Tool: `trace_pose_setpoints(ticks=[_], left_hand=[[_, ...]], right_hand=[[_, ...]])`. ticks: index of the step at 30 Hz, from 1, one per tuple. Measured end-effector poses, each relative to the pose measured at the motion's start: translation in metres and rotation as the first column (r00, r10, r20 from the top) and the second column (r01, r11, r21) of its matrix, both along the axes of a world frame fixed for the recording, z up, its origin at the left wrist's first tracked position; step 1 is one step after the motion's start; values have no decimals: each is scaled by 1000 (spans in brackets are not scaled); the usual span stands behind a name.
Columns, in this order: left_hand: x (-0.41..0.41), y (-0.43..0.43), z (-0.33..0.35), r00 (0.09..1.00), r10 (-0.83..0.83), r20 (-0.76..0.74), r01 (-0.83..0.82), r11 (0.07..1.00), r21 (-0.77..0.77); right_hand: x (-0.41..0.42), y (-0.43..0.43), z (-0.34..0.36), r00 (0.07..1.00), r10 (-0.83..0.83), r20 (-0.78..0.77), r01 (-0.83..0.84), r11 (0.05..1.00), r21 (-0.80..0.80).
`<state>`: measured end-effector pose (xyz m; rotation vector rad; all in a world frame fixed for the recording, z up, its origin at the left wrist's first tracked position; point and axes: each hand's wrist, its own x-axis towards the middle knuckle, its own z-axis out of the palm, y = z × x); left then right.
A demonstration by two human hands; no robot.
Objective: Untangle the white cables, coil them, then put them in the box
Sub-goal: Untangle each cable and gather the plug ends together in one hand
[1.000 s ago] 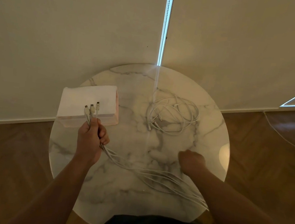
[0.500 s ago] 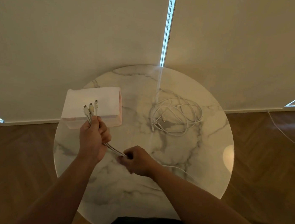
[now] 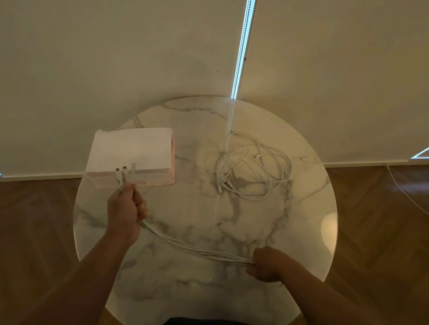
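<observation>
My left hand (image 3: 125, 210) grips a bundle of white cables (image 3: 192, 248) near their plug ends, and three connectors stick up above the fist in front of the box. The bundle sags across the round marble table (image 3: 228, 218) to my right hand (image 3: 267, 264), which is closed around it near the table's right front. A loose tangle of white cables (image 3: 254, 171) lies at the back right of the table. The white and pink box (image 3: 131, 152) sits at the back left, just beyond my left hand.
The table stands against cream roller blinds, with a bright gap and a bead chain (image 3: 241, 57) between them. Wooden floor surrounds the table. A thin white cord (image 3: 418, 206) runs over the floor at the right.
My right hand has slid along the bundle from close beside my left hand out to the right, drawing the cables into a stretched span. My left hand stays in place.
</observation>
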<state>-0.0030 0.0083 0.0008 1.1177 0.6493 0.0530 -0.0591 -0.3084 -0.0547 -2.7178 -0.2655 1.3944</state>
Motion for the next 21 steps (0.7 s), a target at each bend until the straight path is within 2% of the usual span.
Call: trace_pose_setpoints(ticks=[3, 8, 10, 12, 16, 18, 21], left_hand=[[-2, -6, -4, 998, -32, -52, 28, 997, -73], [-3, -8, -8, 996, -45, -80, 30, 984, -177], [-3, -6, -8, 995, -40, -87, 21, 978, -208], [-2, -4, -8, 996, -36, -84, 17, 974, -225], [-1, -3, -7, 997, -17, -74, -4, 961, -275], [-1, -3, -7, 996, -17, -85, -7, 962, -273], [-2, -2, -10, 992, -66, -111, 42, 978, -205]], right_hand=[[1, 4, -10, 996, 87, -10, -87, 996, 23], [15, 19, -12, 993, 119, -24, -113, 976, 185], [24, 22, -14, 999, 37, 24, -41, 977, 209], [38, 23, -15, 979, -155, 129, 114, 953, 279], [80, 31, -8, 817, -513, 263, 380, 822, 424], [101, 36, -2, 730, -580, 361, 387, 786, 482], [128, 45, 10, 622, -590, 515, 295, 785, 544]])
